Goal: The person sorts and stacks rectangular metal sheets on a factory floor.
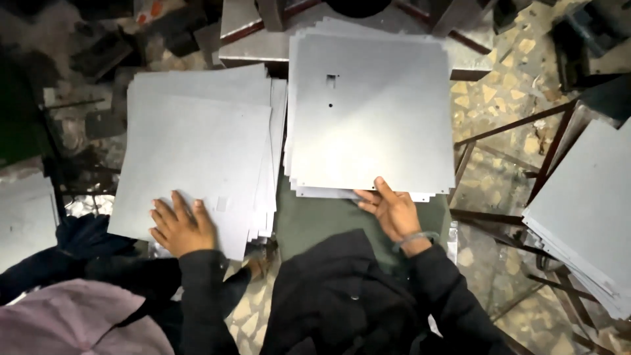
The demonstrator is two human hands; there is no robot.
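Two stacks of thin grey metal sheets lie before me. My left hand (pixel 179 225) rests flat, fingers spread, on the near edge of the top sheet of the left stack (pixel 197 144). My right hand (pixel 392 209) grips the near edge of the right stack (pixel 371 112), thumb on top and fingers under the top sheets. The top sheet there has a small rectangular cut-out and a small round hole near its upper left. Both arms wear dark sleeves; a thin band circles my right wrist.
A third stack of grey sheets (pixel 588 210) sits on a metal frame at the right. A grey sheet pile (pixel 23 217) lies at the left edge. The speckled stone floor (pixel 506 85) shows at the right. Dark tools and scrap (pixel 105 52) lie at the top left.
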